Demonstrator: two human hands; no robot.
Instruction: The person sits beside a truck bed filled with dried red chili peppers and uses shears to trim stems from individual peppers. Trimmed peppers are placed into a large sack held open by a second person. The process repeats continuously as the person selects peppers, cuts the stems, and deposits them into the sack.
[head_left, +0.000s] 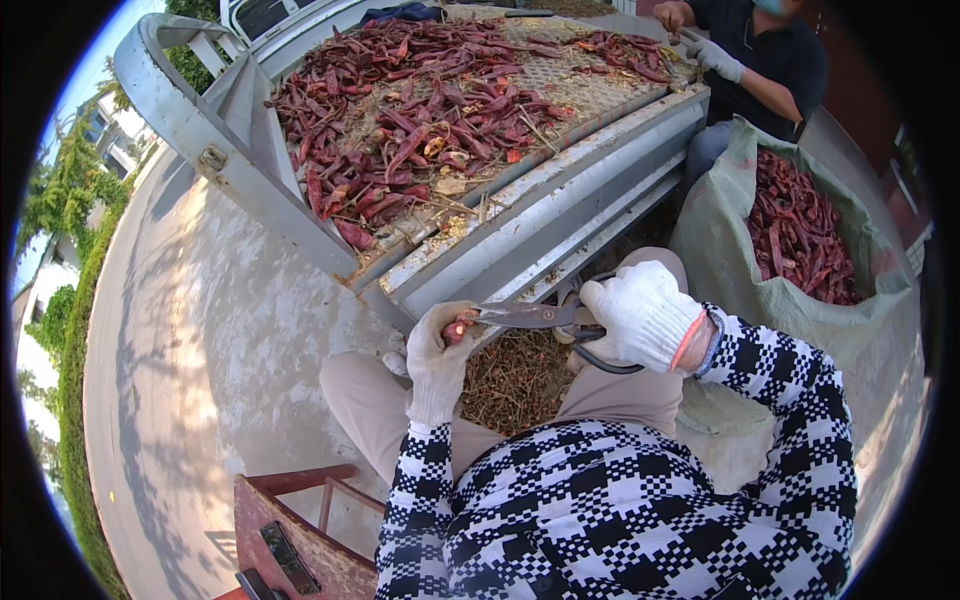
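My left hand (439, 360), in a white knit glove, is closed around a red chili pepper (454, 332), whose end pokes out between thumb and fingers. Most of the pepper is hidden by the glove. Gloved as well, my right hand (645, 315) grips the black handles of a pair of scissors (525, 315). The worn metal blades point left and reach the pepper at my left fingers. Below the blades, between my knees, lies a heap of cut stems and chili scraps (517, 386).
Dried red chilies (450, 127) cover much of the truck bed ahead, behind its lowered metal side panel (540, 217). A woven sack (712, 217) of chilies (799, 232) stands at right. A co-worker (757, 67) works beyond it. A reddish bench (300, 540) carrying a phone (290, 557) is at lower left.
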